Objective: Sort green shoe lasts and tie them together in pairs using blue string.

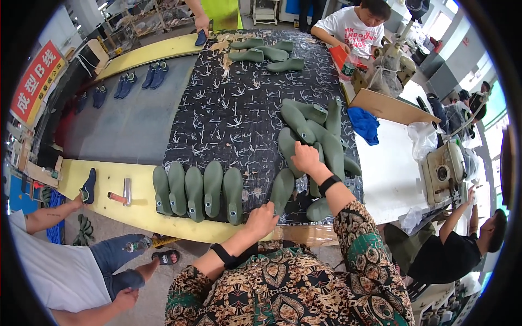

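Observation:
My left hand (261, 221) has its fingers closed on the lower end of a green shoe last (282, 188) near the table's front edge. Further forward, my right hand (307, 158) grips the edge of another green last (287, 142) in a loose pile; part of its grip is hidden. More lasts (335, 155) lie crosswise over one another around that hand. To the left of my left hand, several lasts stand side by side in a row (194, 187), toes pointing away from me.
The table has a dark patterned cover (228, 108). More lasts (262, 54) lie at its far end. On the left, a grey conveyor belt (130, 125) carries dark blue shoes (156, 75). A blue cloth (363, 125) lies at right. Co-workers stand left, right and at the far side.

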### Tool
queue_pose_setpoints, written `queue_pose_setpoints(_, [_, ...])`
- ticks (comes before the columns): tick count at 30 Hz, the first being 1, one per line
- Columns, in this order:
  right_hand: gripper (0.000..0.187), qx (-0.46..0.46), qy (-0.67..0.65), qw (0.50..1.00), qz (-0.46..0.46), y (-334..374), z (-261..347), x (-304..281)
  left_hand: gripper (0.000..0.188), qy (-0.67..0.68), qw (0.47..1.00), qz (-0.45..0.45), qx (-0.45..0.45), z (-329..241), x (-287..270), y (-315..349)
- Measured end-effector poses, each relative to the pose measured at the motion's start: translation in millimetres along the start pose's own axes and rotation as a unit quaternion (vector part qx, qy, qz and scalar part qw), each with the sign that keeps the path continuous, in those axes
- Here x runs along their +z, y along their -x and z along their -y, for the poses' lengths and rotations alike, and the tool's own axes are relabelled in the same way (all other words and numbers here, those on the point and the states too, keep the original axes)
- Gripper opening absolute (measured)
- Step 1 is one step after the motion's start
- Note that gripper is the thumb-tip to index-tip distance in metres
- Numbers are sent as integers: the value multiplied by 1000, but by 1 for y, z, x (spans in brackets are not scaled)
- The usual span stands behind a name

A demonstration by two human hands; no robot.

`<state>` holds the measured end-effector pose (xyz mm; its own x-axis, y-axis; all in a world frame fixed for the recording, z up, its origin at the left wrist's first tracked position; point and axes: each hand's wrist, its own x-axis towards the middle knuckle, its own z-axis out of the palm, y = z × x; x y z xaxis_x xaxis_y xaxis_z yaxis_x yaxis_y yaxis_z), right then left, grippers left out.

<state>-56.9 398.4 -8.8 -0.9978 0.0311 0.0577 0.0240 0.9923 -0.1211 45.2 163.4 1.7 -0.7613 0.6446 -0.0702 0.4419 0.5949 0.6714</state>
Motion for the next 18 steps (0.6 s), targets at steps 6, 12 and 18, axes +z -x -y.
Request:
queue_pose_setpoints(6, [22, 13, -103, 994, 41, -40, 50, -28, 28, 7, 1000, 18, 21, 0, 2, 7])
queue_pose_setpoints(12, [27, -134, -102, 969, 180, 39, 121, -17, 31, 72, 959, -274, -13, 31, -43, 11])
queue_pose_setpoints(18, [60, -23, -97, 988, 117, 38, 46, -24, 46, -57, 980, -172, 85, 40, -42, 6])
